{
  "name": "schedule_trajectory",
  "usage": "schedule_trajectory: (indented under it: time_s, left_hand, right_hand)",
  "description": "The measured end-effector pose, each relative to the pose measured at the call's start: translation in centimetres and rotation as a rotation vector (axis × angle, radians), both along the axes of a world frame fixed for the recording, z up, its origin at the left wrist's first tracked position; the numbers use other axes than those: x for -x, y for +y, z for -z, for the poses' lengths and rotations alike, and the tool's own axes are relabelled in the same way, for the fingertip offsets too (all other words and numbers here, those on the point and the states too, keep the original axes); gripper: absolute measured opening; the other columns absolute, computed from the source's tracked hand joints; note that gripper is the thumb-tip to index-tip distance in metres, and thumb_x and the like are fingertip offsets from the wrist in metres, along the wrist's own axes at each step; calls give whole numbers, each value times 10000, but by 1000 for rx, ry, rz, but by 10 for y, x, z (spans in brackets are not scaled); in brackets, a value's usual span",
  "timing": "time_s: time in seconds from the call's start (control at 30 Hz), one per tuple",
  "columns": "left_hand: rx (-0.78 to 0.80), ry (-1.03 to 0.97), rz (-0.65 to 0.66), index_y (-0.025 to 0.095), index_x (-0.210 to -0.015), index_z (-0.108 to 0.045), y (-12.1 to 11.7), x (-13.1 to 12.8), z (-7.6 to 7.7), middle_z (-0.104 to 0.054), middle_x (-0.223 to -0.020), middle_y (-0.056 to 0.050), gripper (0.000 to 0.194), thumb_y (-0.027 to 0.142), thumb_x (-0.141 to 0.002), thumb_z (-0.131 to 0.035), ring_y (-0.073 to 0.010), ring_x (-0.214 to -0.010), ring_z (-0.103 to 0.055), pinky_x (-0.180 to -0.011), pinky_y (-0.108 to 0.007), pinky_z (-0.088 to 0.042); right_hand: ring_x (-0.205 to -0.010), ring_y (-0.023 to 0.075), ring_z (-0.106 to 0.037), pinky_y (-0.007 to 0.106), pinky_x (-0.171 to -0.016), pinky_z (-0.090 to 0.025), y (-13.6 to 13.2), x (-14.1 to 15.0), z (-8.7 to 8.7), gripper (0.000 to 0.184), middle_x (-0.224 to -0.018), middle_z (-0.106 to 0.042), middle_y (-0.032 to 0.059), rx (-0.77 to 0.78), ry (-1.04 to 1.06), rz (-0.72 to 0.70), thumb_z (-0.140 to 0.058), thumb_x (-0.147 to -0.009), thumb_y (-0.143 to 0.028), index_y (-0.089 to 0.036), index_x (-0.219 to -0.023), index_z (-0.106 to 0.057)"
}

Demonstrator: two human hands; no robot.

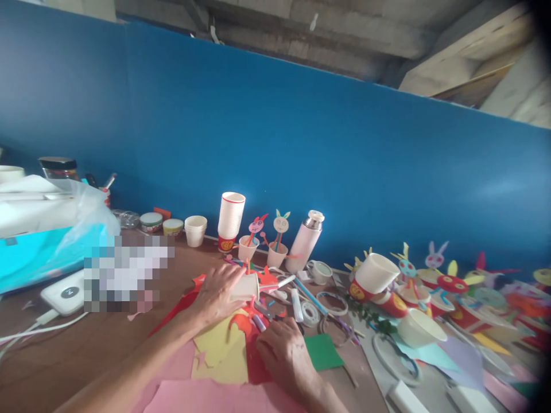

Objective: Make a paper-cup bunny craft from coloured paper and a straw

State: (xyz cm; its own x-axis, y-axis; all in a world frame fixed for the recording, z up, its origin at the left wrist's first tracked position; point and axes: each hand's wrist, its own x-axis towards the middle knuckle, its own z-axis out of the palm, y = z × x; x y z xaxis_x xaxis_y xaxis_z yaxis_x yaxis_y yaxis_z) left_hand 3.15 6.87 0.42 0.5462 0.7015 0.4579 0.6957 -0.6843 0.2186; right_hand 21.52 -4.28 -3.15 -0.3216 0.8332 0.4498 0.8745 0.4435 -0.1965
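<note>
My left hand [219,291] is wrapped around a small white paper cup [246,288], which lies tilted on its side. Orange and red paper pieces [269,276] stick out around the cup. My right hand [284,348] rests lower down over red paper [255,357], its fingers curled under, so whatever they pinch is hidden. Just above those fingers is a purple-and-white marker or tube [259,323]. Yellow paper with cut edges [224,347] lies between my forearms, and a pink sheet [219,397] is nearest me.
Right of my hands are a tape roll [310,314], a white glue tube [297,305] and green paper [322,351]. Behind stand stacked cups [231,215], two cup puppets [280,223] and a pink thermos [305,242]. More puppets [456,284] crowd the right; a power bank [64,292] lies left.
</note>
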Motion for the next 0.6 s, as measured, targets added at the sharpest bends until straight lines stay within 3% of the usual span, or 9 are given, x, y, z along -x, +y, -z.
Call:
schedule_trajectory:
  time_s: [0.23,0.4,0.5,0.6]
  left_hand:
    - [-12,-3,-34,253,-1222,-441,0,-6,12,-556,-1104,-63,525,396,-733,-568,-264,-981,-454,-782,-373,-317]
    - [13,-83,-20,269,-1193,-474,-3,-9,9,-592,-1025,-41,444,367,-766,-547,-249,-951,-476,-778,-373,-347]
    - [50,-237,19,241,-1144,-519,2,-6,7,-596,-1022,-55,404,347,-756,-558,-253,-981,-484,-818,-384,-371]
    - [164,-557,71,196,-1131,-525,15,-1,8,-555,-1125,-88,470,313,-686,-625,-277,-1075,-465,-907,-402,-366]
  right_hand:
    - [-646,138,-509,289,-673,-282,2,1,0,162,-666,-576,-6,-44,28,-24,-484,-830,-178,-201,-687,-557]
    - [-654,138,-509,293,-678,-281,0,1,1,153,-676,-578,-4,-34,23,-27,-493,-831,-184,-203,-695,-562]
    - [-663,139,-508,295,-684,-284,0,0,0,150,-686,-580,-4,-15,20,-28,-493,-833,-184,-205,-702,-563]
    - [-671,140,-505,299,-697,-287,-1,1,-3,155,-693,-581,-4,-2,24,-32,-481,-839,-179,-208,-710,-563]
